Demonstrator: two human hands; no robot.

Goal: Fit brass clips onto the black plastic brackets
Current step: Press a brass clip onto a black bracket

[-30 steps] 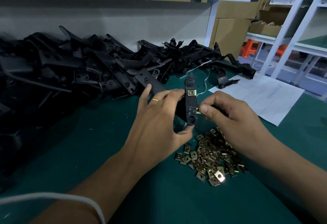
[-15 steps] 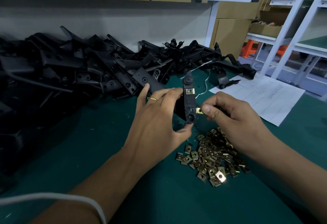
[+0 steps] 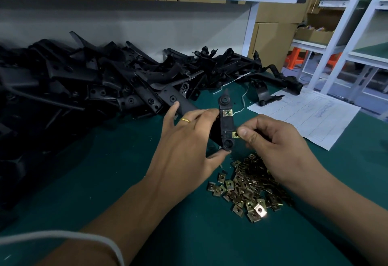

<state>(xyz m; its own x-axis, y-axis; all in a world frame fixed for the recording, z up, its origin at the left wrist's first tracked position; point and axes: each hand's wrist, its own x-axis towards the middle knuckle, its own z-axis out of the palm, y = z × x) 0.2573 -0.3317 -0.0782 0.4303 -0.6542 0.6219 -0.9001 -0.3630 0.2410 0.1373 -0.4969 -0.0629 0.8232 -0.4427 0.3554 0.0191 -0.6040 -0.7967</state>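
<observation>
My left hand (image 3: 186, 146) grips a black plastic bracket (image 3: 227, 126) upright above the green mat, fingers on its left edge and thumb under its lower end. One brass clip (image 3: 227, 113) sits fitted near the bracket's upper end. My right hand (image 3: 273, 146) pinches a second brass clip (image 3: 235, 134) between thumb and fingers and holds it against the bracket's right edge near the lower end. A heap of loose brass clips (image 3: 249, 190) lies on the mat just below both hands.
A large pile of black brackets (image 3: 100, 85) covers the mat's left and back. A printed paper sheet (image 3: 310, 116) lies at the right. A white shelf post (image 3: 251, 28) and cardboard boxes (image 3: 275, 40) stand behind. A white cord (image 3: 100, 238) crosses my left forearm.
My right hand has brought the second clip up against the bracket's lower right edge. The left hand has kept its hold on the bracket, tilting it slightly.
</observation>
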